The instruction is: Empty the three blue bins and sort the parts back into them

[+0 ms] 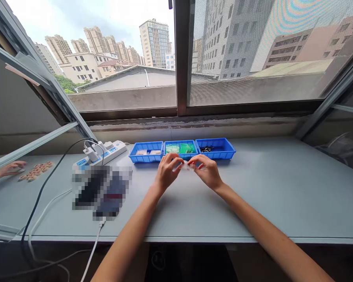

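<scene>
My left hand [167, 172] and my right hand [207, 170] meet above the grey table [267, 188], just in front of the middle blue bin [181, 149]. Both pinch a small clear item [186, 166] between their fingertips; it is too small to name. The left blue bin [146, 152] holds pale small pieces. Green packets lie in the middle bin. Small dark parts sit in the right blue bin [215, 148].
A white power strip [101, 154] with plugs and cables lies left of the bins. A blurred-out patch [101, 190] covers things beside it. At far left another person's hand [10, 169] rests near several small tan pieces [37, 170]. A window runs behind the table.
</scene>
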The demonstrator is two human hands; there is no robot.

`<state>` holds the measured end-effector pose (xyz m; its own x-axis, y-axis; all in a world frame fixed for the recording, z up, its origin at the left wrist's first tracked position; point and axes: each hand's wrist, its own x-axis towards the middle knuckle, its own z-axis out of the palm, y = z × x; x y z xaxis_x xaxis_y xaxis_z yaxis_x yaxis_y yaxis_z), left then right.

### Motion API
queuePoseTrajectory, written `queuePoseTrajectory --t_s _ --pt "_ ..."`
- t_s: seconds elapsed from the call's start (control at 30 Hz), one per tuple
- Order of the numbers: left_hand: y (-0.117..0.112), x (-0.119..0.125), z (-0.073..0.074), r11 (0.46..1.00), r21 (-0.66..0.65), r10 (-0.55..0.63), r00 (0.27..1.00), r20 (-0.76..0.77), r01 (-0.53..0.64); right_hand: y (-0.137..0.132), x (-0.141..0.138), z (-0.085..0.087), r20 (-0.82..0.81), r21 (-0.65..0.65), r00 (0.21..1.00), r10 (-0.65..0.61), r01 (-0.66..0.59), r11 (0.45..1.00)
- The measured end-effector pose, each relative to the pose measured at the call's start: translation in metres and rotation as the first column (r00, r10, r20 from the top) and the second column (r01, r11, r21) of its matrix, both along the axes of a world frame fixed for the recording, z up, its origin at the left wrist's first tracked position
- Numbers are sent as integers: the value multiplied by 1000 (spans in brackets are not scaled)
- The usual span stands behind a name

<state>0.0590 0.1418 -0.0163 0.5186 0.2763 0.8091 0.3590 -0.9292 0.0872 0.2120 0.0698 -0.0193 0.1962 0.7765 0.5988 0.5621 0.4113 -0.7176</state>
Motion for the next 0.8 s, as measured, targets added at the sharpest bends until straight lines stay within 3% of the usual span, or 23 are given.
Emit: queuePoseTrajectory --t_s 0.1,0.2,0.3,0.37,0.43,0.5,0.8 --pt "9 -3 1 993 -112 48 995 88 -38 0 -5 0 -80 -104 996 -39 31 994" --pt "27 -17 5 945 -229 282 938 200 -235 0 -7 -2 -61 -141 996 -62 53 989" --pt "47 -41 10 782 -380 598 768 231 -495 -1 -7 -4 26 -181 997 -67 71 981" --pt "57 -56 13 666 -472 717 669 195 -577 -2 -7 -4 74 -207 995 -61 75 975" --pt "63 -64 15 595 -537 765 627 148 -598 -3 -8 -5 110 -214 993 -50 72 974" --pt "65 -66 16 566 -576 772 624 120 -590 -3 -8 -5 136 -211 990 -43 71 975" --pt "64 -58 15 539 -573 781 621 66 -617 -2 -5 -4 215 -208 975 -49 95 974"
